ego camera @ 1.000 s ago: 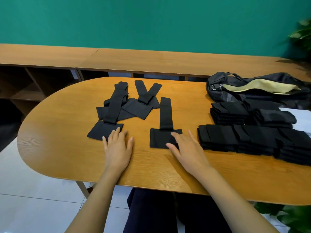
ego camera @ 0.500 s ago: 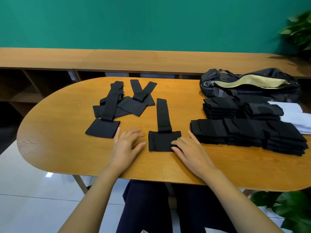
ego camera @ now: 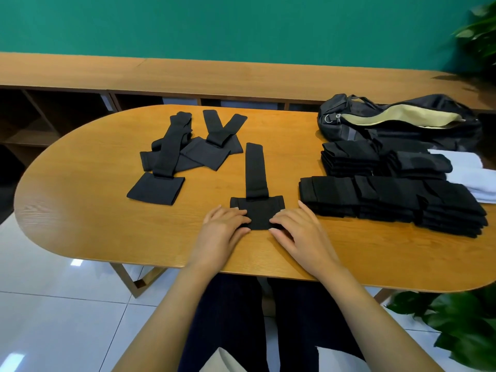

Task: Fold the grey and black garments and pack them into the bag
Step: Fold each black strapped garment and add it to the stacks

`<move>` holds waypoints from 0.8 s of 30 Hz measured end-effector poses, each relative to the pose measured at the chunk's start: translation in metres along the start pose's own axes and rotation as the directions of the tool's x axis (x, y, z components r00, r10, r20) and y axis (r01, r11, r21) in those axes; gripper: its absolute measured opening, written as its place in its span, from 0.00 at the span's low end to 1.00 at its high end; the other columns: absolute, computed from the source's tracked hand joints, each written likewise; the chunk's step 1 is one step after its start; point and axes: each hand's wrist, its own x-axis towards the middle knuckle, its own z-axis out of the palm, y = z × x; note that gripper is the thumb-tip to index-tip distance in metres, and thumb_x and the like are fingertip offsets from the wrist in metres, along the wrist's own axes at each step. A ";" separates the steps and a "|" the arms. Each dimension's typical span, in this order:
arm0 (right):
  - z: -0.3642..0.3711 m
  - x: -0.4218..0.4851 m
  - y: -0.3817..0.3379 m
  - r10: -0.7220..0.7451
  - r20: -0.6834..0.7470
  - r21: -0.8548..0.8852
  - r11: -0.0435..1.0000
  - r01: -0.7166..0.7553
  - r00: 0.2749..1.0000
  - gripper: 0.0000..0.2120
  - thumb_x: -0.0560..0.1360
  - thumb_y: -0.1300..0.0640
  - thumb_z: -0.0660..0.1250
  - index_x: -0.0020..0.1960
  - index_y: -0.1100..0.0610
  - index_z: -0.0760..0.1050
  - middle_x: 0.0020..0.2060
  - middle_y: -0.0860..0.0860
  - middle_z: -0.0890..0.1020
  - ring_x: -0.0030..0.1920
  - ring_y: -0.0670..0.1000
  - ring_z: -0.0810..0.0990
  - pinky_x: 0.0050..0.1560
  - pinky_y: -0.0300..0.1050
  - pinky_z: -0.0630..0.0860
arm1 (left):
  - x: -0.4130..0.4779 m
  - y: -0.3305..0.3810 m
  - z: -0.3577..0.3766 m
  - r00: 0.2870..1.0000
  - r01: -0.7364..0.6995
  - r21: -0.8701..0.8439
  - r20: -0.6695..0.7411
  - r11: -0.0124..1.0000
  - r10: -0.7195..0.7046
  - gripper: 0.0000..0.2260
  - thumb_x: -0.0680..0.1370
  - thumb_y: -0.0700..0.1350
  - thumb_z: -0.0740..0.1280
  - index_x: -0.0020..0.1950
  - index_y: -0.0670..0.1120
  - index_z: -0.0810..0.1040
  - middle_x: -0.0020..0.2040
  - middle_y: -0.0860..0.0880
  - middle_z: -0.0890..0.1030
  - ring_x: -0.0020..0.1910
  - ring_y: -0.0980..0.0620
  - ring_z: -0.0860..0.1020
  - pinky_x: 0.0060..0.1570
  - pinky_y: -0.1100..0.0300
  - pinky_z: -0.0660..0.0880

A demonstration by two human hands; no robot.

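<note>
Black T-shaped fabric garment (ego camera: 257, 210) lay on the wooden counter (ego camera: 107, 224), left of the open black bag (ego camera: 349, 127); left hand (ego camera: 222, 226) and right hand (ego camera: 298, 228) pinched its near corners. Uneven lifting could skew the fold.

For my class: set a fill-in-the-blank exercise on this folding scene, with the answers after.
1. The left hand and right hand hold one garment, coloured ____.
2. The bag lies ____, its pale lining showing.
3. The folded stacks sit on the person's ____ side.
Answers: black; open; right.
</note>
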 end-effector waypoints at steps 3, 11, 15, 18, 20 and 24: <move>0.002 -0.001 0.002 -0.005 -0.016 -0.006 1.000 0.005 1.000 0.15 0.79 0.43 0.61 0.58 0.50 0.78 0.55 0.44 0.80 0.60 0.42 0.74 0.75 0.39 0.48 | -0.001 0.002 -0.001 0.999 -0.002 0.022 -0.039 1.000 0.003 0.13 0.80 0.52 0.60 0.55 0.49 0.82 0.57 0.52 0.82 0.60 0.53 0.76 0.65 0.56 0.63; 0.002 -0.001 0.003 -0.052 0.004 -0.058 0.997 0.052 0.999 0.19 0.76 0.42 0.63 0.62 0.49 0.78 0.59 0.44 0.79 0.64 0.45 0.72 0.74 0.53 0.58 | -0.001 0.001 -0.004 0.997 0.044 -0.162 -0.053 0.986 -0.054 0.12 0.79 0.53 0.61 0.51 0.51 0.82 0.52 0.59 0.81 0.55 0.59 0.73 0.60 0.57 0.62; 0.004 -0.001 0.003 -0.041 -0.052 -0.032 0.999 0.040 0.998 0.15 0.79 0.46 0.60 0.55 0.51 0.81 0.54 0.45 0.83 0.61 0.46 0.74 0.73 0.52 0.59 | -0.003 -0.001 -0.004 0.998 0.040 -0.214 -0.043 0.976 -0.050 0.14 0.78 0.59 0.62 0.52 0.53 0.82 0.51 0.61 0.81 0.55 0.61 0.72 0.61 0.56 0.63; 0.002 -0.002 0.002 -0.020 -0.103 -0.003 1.000 0.020 0.994 0.18 0.79 0.47 0.56 0.53 0.53 0.82 0.48 0.45 0.84 0.57 0.45 0.76 0.72 0.53 0.61 | -0.003 0.000 -0.006 0.998 0.049 -0.250 -0.033 0.967 -0.060 0.20 0.71 0.66 0.66 0.55 0.54 0.82 0.54 0.63 0.79 0.58 0.63 0.69 0.63 0.63 0.58; 0.001 -0.001 0.000 -0.029 -0.113 -0.002 1.000 0.029 0.993 0.18 0.80 0.47 0.55 0.52 0.54 0.81 0.46 0.46 0.83 0.54 0.45 0.77 0.71 0.54 0.62 | -0.004 0.000 -0.006 0.999 0.036 -0.239 -0.031 0.970 -0.045 0.20 0.70 0.64 0.69 0.55 0.54 0.82 0.55 0.63 0.78 0.59 0.62 0.68 0.62 0.62 0.58; -0.001 -0.002 -0.001 -0.051 -0.134 0.019 0.998 0.054 0.990 0.15 0.80 0.48 0.57 0.52 0.53 0.80 0.45 0.45 0.82 0.51 0.46 0.77 0.69 0.50 0.62 | -0.003 -0.001 -0.005 0.998 0.028 -0.230 -0.045 0.973 -0.039 0.15 0.73 0.59 0.67 0.51 0.52 0.84 0.50 0.62 0.80 0.56 0.60 0.70 0.60 0.54 0.61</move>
